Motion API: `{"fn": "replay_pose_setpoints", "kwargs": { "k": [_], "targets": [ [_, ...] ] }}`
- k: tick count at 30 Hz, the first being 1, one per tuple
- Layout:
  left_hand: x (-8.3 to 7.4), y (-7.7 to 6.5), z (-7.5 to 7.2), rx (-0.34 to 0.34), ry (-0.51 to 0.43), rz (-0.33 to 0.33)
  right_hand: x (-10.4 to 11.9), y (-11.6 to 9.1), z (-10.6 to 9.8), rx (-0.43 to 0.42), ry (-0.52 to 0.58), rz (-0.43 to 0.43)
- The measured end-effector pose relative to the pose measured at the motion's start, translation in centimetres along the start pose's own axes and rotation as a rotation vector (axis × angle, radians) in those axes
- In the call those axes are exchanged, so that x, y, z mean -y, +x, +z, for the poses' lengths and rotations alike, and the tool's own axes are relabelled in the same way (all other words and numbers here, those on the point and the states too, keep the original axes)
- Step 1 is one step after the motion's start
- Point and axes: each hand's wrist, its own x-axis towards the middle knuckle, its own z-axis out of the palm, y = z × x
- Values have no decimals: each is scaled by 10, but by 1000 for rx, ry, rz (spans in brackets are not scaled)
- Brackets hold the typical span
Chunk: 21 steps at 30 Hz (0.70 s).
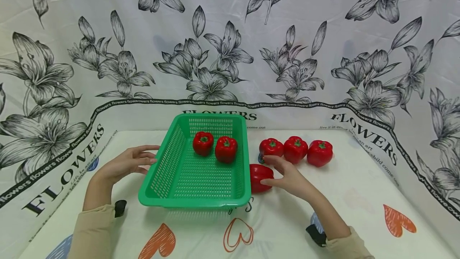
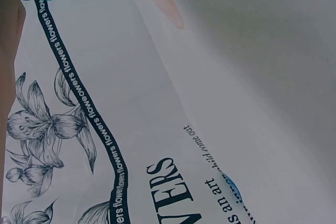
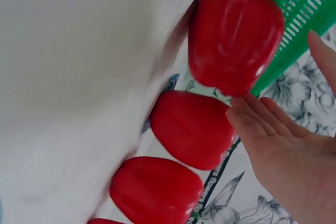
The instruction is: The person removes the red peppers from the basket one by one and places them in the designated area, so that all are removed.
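A green plastic basket [image 1: 195,202] stands on the table with two red bell peppers inside, the left pepper [image 1: 203,144] slightly behind the right pepper [image 1: 226,149]. My left hand [image 1: 133,161] is at the basket's left rim, fingers loosely bent and overlapping the edge in the head view. Against the basket's right side a third red bell pepper [image 1: 261,178] lies on its side. My right hand [image 1: 290,177] reaches toward it with thumb and fingers spread. In the right wrist view, the straight fingertips [image 3: 242,109] come close to that pepper [image 3: 235,32], thumb held apart.
Behind my right hand, a row of red bell peppers stands on the table: a left pepper [image 1: 272,146], a middle pepper [image 1: 295,149] and a right pepper [image 1: 320,153]. A white cloth [image 1: 352,211] printed with hearts covers the table. Behind it hangs a flower-patterned curtain [image 1: 230,87].
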Motion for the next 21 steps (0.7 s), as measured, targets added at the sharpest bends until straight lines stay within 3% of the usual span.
{"fn": "replay_pose_setpoints", "kwargs": {
  "k": [6,13,21],
  "targets": [
    [0,0,0,3,0,3,9,7,13,-20,-85,-3],
    [-1,0,1,-4,3,1,16,12,22,-12,-198,55],
    [-1,0,0,-8,13,-5,9,3,16,-40,-277,23]
  ]
}}
